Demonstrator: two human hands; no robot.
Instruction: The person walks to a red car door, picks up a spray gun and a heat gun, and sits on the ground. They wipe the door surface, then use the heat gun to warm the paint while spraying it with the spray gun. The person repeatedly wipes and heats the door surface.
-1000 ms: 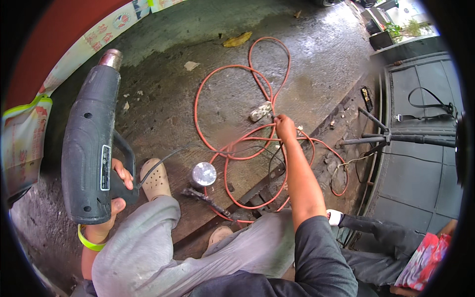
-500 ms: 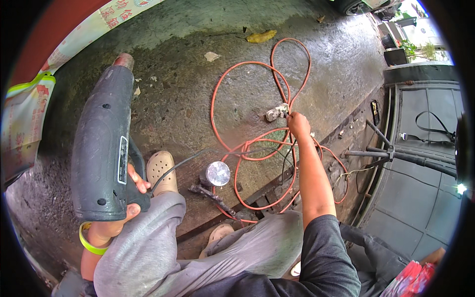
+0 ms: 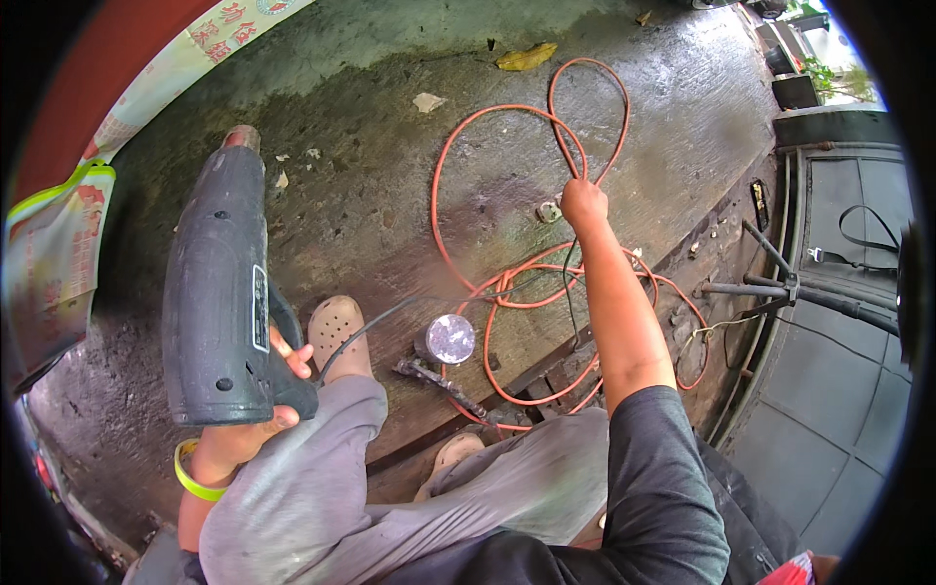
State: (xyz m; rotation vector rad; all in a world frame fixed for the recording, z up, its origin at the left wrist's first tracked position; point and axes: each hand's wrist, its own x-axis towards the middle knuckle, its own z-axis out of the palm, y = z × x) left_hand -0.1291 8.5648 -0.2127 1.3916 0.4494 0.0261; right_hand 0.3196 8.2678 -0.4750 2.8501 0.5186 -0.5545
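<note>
A dark grey heat gun is gripped by my left hand, its metal nozzle pointing up. My right hand is closed over a dirty white socket block, which it mostly covers; what the fingers grip is hidden. A black cable hangs below that hand. Around it an orange cord lies in loose loops on the wet concrete. A silver-topped round container stands beside my left sandal, and a grimy metal tool lies just below the container.
Bags with a green edge line the red edge at left. A black metal stand and grey metal gate are at right, with planters beyond. Some red cloth, apparently another person's, shows bottom right.
My right hand has moved upward onto the socket block, covering most of it. The heat gun has shifted slightly right in the picture. The other person at lower right has mostly left the view.
</note>
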